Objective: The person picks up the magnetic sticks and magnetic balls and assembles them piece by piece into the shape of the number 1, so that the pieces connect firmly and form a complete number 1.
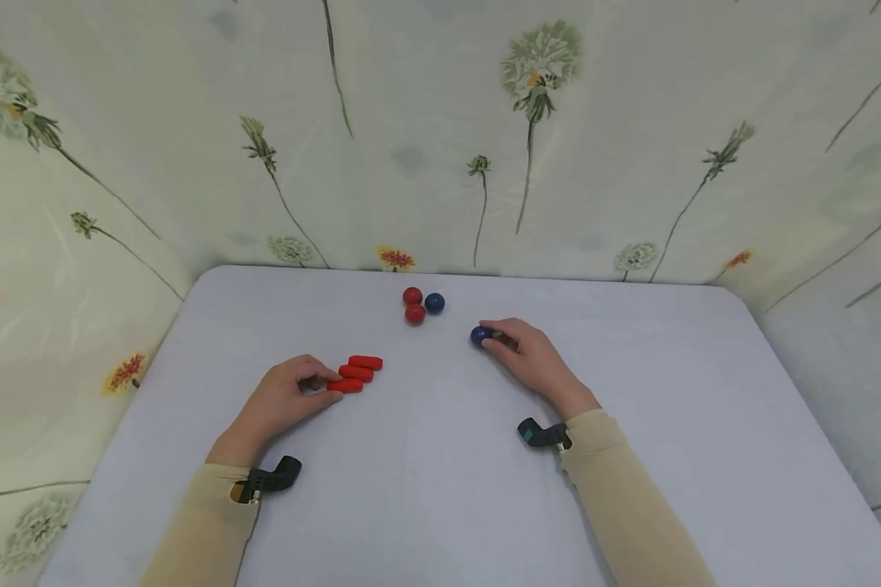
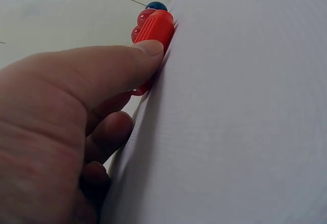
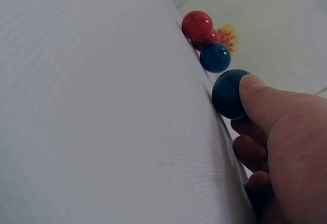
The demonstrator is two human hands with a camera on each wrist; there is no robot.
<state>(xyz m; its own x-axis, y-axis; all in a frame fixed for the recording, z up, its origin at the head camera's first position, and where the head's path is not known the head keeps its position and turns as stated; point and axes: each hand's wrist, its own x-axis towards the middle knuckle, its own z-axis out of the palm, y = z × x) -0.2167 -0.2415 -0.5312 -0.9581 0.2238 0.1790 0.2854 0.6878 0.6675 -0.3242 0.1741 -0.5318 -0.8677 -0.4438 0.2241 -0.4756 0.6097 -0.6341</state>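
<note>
Three small red cylinders lie side by side on the white table, left of its middle. My left hand (image 1: 286, 395) pinches the nearest red cylinder (image 1: 347, 386) between thumb and fingers; its ribbed side shows in the left wrist view. Just beyond it are the middle red cylinder (image 1: 356, 372) and the far red cylinder (image 1: 365, 362). To the right, my right hand (image 1: 524, 355) pinches a dark blue ball (image 1: 480, 336), seen large in the right wrist view. Farther back, a second blue ball (image 1: 435, 303) sits close to two red balls (image 1: 414, 314).
The white table (image 1: 426, 489) has rounded far corners. Behind it and at its sides hangs a pale cloth (image 1: 411, 163) printed with dandelions. Each wrist wears a black strapped device, one on the left wrist (image 1: 267, 479) and one on the right wrist (image 1: 543, 434).
</note>
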